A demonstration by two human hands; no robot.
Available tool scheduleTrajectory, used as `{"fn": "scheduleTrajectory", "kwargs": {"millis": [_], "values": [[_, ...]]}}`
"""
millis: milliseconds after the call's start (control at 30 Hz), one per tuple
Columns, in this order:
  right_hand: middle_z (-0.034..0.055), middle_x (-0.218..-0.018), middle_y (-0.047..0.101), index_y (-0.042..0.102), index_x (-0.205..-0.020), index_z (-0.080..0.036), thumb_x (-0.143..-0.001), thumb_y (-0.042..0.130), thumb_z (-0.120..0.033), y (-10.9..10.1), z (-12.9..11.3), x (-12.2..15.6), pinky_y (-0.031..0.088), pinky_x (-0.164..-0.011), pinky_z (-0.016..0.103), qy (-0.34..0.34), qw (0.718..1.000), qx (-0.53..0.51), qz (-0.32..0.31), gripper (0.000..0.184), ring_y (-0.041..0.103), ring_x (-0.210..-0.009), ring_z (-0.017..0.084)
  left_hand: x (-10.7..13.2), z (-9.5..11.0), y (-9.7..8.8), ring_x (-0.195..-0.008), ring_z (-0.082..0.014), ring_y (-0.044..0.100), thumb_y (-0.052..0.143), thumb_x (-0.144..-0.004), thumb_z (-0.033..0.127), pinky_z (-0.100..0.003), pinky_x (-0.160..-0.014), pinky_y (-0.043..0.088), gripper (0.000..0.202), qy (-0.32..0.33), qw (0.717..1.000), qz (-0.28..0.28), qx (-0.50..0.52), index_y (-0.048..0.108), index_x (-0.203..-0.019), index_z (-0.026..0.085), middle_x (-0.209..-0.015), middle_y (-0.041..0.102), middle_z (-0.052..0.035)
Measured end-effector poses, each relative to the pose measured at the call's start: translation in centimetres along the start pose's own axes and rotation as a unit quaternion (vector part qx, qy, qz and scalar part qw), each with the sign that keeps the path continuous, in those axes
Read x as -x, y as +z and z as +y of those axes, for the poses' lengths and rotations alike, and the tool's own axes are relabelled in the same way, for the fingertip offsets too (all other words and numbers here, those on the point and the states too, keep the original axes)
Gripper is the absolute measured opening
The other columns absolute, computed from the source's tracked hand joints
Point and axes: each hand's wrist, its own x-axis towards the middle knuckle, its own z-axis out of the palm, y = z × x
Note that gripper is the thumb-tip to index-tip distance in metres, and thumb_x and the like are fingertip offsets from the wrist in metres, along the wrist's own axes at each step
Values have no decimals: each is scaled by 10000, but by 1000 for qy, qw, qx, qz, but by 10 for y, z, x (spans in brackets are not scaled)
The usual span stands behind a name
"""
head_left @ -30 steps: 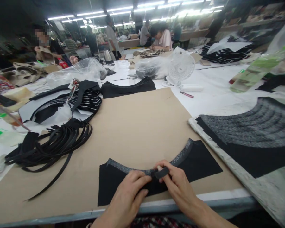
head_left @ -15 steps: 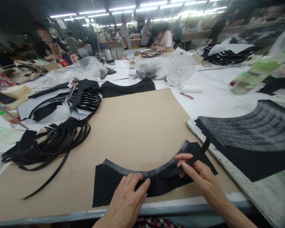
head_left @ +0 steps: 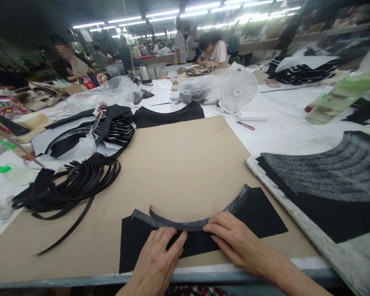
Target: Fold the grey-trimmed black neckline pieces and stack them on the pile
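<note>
A black fabric panel (head_left: 195, 245) with a concave top edge lies on brown board in front of me. A grey speckled band (head_left: 234, 205) follows that curve. Over the band runs a narrow black strip (head_left: 179, 225), its left end (head_left: 151, 210) curling up off the panel. My left hand (head_left: 157, 255) has its bent fingers and thumb pressed on the strip just left of the middle. My right hand (head_left: 234, 236) closes its fingers over the strip right of the middle; its fingertips hide the strip's other end.
A bundle of black strips (head_left: 70, 185) lies on the left, with a striped black pile (head_left: 117, 131) behind it. A marble slab (head_left: 283, 205) on the right carries layered speckled panels (head_left: 333, 172). Further back are a small fan (head_left: 239, 88), a red-handled tool (head_left: 245, 125) and co-workers.
My right hand has moved left and down, bringing the strip from above the panel onto the curved band. My left hand has shifted slightly left and now presses the strip.
</note>
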Motion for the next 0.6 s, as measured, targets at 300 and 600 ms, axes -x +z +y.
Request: {"fn": "scheduleTrajectory", "kwargs": {"millis": [300, 600], "values": [[86, -1036, 585, 575, -1169, -167, -908, 394, -35, 4, 1, 6, 453, -821, 344, -32, 999, 34, -6, 344, 517, -928, 201, 32, -27, 1, -1041, -224, 540, 469, -916, 149, -339, -841, 451, 438, 3, 996, 8, -86, 518, -1342, 240, -1180, 594, -79], [86, -1022, 584, 581, -1173, -168, -910, 401, -43, 2, 1, 3, 449, -834, 356, -35, 999, 40, -5, 342, 515, -920, 201, 46, -45, -8, -1071, -207, 545, 441, -934, 168, -332, -878, 471, 404, -28, 995, 36, -94, 542, -1309, 281, -1235, 581, -65]]}}
